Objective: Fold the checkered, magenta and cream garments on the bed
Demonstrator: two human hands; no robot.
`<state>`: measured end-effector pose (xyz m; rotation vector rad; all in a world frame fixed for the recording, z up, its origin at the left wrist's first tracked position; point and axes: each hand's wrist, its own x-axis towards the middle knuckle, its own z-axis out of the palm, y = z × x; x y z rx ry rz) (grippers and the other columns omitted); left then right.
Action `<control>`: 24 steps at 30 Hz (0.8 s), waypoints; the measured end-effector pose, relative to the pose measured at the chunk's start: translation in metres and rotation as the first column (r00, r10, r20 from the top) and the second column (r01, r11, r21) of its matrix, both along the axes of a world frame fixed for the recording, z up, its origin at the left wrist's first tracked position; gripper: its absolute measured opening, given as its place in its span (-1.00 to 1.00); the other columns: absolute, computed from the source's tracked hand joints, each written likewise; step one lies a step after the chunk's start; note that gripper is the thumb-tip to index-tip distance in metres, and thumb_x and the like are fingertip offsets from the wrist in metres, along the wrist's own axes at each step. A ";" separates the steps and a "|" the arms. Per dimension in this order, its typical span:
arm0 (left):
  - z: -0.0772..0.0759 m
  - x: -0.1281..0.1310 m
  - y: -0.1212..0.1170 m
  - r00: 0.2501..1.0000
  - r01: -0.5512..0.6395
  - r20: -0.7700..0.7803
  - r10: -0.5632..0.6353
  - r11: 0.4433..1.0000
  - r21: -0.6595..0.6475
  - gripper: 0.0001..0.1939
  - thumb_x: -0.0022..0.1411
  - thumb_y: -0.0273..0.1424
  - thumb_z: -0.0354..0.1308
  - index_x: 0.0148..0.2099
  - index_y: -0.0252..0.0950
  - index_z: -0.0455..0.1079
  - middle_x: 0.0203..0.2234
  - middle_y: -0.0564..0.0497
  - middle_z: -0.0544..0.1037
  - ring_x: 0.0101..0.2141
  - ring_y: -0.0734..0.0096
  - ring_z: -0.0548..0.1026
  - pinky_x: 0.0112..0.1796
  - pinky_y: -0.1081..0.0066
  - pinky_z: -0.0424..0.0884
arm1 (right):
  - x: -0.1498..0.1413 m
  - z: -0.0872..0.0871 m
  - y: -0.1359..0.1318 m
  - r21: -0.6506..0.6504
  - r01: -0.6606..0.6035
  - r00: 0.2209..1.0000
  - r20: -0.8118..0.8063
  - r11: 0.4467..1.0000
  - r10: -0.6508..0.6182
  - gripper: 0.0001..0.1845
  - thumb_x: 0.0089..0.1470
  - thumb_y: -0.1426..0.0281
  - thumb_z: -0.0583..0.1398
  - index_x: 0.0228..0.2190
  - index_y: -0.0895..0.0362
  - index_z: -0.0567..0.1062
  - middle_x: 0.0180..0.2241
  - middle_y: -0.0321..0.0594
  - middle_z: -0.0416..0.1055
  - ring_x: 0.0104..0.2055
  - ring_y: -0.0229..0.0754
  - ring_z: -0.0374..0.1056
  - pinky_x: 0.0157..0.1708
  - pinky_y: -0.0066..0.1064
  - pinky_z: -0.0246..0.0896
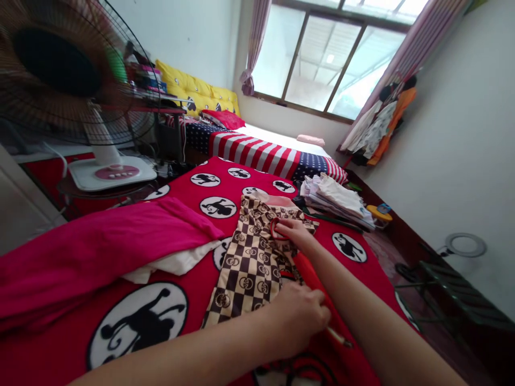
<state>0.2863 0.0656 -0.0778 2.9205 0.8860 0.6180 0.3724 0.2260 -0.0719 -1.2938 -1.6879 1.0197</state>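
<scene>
A brown-and-beige checkered garment [249, 257] with a printed emblem lies on the red blanket [181, 236]. Its far end shows a pale pink lining. My right hand [295, 231] pinches a red-trimmed edge of it, arm reaching in from the right. Closer to me, my left hand [300, 313] is curled closed at the garment's right side; its fingertips are partly hidden, and the cloth appears gripped in them. Orange-red fabric [309, 273] shows between my two arms. To the left, a bright pink garment [108, 241] lies over a piece of white cloth [177, 262].
Folded clothes [338, 198] are stacked at the far right of the blanket. A running fan [112, 171] stands on the left. Behind are a bed with a flag-patterned cover [257, 153] and a window. A dark green rack [466, 295] stands at right; clothes [382, 128] hang by the wall.
</scene>
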 end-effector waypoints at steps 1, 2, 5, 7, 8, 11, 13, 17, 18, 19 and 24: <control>-0.008 -0.003 -0.002 1.000 -0.014 -0.006 0.014 1.000 -0.019 -0.93 0.08 -0.41 0.17 -0.34 -0.28 0.36 -0.40 0.01 0.45 -0.45 0.31 0.46 -0.49 0.32 0.32 | -0.004 -0.005 -0.007 0.006 -0.047 0.999 0.000 0.999 0.047 -0.76 -0.24 0.30 0.34 -0.43 0.13 0.60 -0.35 -0.22 0.58 -0.29 -0.11 0.48 -0.28 -0.34 0.40; -0.014 -0.006 -0.004 1.000 -0.023 -0.008 0.023 0.999 -0.040 -0.94 0.08 -0.40 0.16 -0.34 -0.28 0.38 -0.39 0.01 0.45 -0.44 0.30 0.46 -0.48 0.32 0.33 | -0.005 -0.007 -0.012 0.015 -0.079 0.997 0.000 0.997 0.079 -0.77 -0.24 0.28 0.34 -0.44 0.11 0.61 -0.28 -0.21 0.57 -0.21 -0.09 0.48 -0.20 -0.32 0.39; -0.017 -0.011 -0.010 0.999 -0.022 0.027 0.026 0.990 -0.138 -0.90 0.07 -0.37 0.16 -0.32 -0.25 0.44 -0.37 0.01 0.50 -0.39 0.28 0.49 -0.44 0.33 0.35 | 0.009 -0.006 -0.014 0.040 -0.062 0.998 -0.009 0.997 0.063 -0.72 -0.15 0.21 0.31 -0.38 0.11 0.61 -0.25 -0.18 0.57 -0.17 -0.07 0.48 -0.16 -0.29 0.39; -0.006 -0.014 -0.009 0.995 0.030 0.097 -0.006 0.968 -0.247 -0.85 0.03 -0.32 0.19 -0.30 -0.20 0.49 -0.41 0.05 0.53 -0.40 0.30 0.50 -0.42 0.37 0.36 | 0.031 -0.001 -0.005 0.066 0.054 0.998 -0.016 0.996 -0.053 -0.64 -0.08 0.17 0.24 -0.30 0.15 0.58 -0.34 -0.14 0.56 -0.29 -0.08 0.49 -0.33 -0.32 0.41; 0.002 -0.017 -0.006 0.989 0.066 0.146 -0.022 0.951 -0.303 -0.84 0.03 -0.30 0.20 -0.29 -0.18 0.51 -0.43 0.07 0.54 -0.41 0.33 0.50 -0.40 0.39 0.37 | 0.045 0.002 0.001 0.090 0.137 0.991 -0.019 0.986 -0.136 -0.63 -0.07 0.19 0.22 -0.27 0.17 0.56 -0.37 -0.13 0.55 -0.35 -0.10 0.49 -0.42 -0.35 0.39; 0.025 -0.026 0.021 0.951 0.046 0.299 0.080 0.920 -0.390 -0.83 0.12 -0.29 0.15 -0.27 -0.17 0.54 -0.41 0.08 0.58 -0.36 0.40 0.52 -0.31 0.46 0.39 | 0.087 0.005 0.021 0.161 0.362 0.932 -0.025 0.918 -0.363 -0.68 -0.14 0.33 0.19 -0.28 0.18 0.51 -0.35 -0.11 0.53 -0.42 -0.18 0.44 -0.54 -0.45 0.30; 0.033 -0.031 0.051 0.888 -0.145 0.357 0.289 0.914 -0.379 -0.79 0.19 -0.35 0.09 -0.20 -0.19 0.53 -0.27 0.02 0.57 -0.23 0.36 0.51 -0.18 0.44 0.39 | 0.108 0.000 0.029 0.157 0.407 0.912 -0.009 0.900 -0.410 -0.67 -0.26 0.43 0.19 -0.32 0.18 0.50 -0.34 -0.11 0.53 -0.47 -0.21 0.41 -0.58 -0.47 0.27; 0.024 -0.037 0.117 0.736 -0.515 0.302 0.606 0.790 -0.332 -0.50 0.18 -0.41 0.11 0.18 -0.29 0.29 0.07 -0.16 0.39 0.08 0.17 0.33 0.09 0.30 0.25 | 0.122 -0.015 0.036 0.079 0.309 0.948 0.053 0.948 -0.314 -0.55 -0.39 0.50 0.21 -0.29 0.20 0.52 -0.43 -0.18 0.53 -0.62 -0.27 0.32 -0.68 -0.48 0.20; 0.019 -0.037 0.130 0.725 -0.544 0.275 0.632 0.770 -0.335 -0.42 0.16 -0.40 0.14 0.23 -0.32 0.21 0.10 -0.19 0.36 0.10 0.13 0.30 0.10 0.28 0.23 | 0.121 -0.019 0.038 0.069 0.278 0.957 0.066 0.958 -0.282 -0.51 -0.38 0.50 0.21 -0.25 0.20 0.53 -0.48 -0.22 0.52 -0.65 -0.29 0.29 -0.70 -0.49 0.16; 0.013 -0.037 0.141 0.724 -0.553 0.255 0.641 0.760 -0.342 -0.37 0.15 -0.38 0.17 0.26 -0.35 0.17 0.09 -0.20 0.37 0.10 0.11 0.31 0.10 0.26 0.23 | 0.120 -0.021 0.039 0.064 0.247 0.965 0.078 0.967 -0.251 -0.48 -0.36 0.49 0.22 -0.21 0.21 0.53 -0.54 -0.26 0.49 -0.68 -0.31 0.26 -0.71 -0.50 0.14; -0.013 -0.038 0.158 0.713 -0.545 0.270 0.648 0.753 -0.369 -0.48 0.11 -0.42 0.20 0.14 -0.28 0.31 -0.05 -0.10 0.50 0.03 0.17 0.36 0.03 0.30 0.30 | 0.112 -0.017 0.053 0.111 0.095 0.988 0.110 0.989 -0.107 -0.45 -0.28 0.42 0.26 -0.12 0.12 0.55 -0.33 -0.20 0.52 -0.42 -0.20 0.43 -0.45 -0.40 0.36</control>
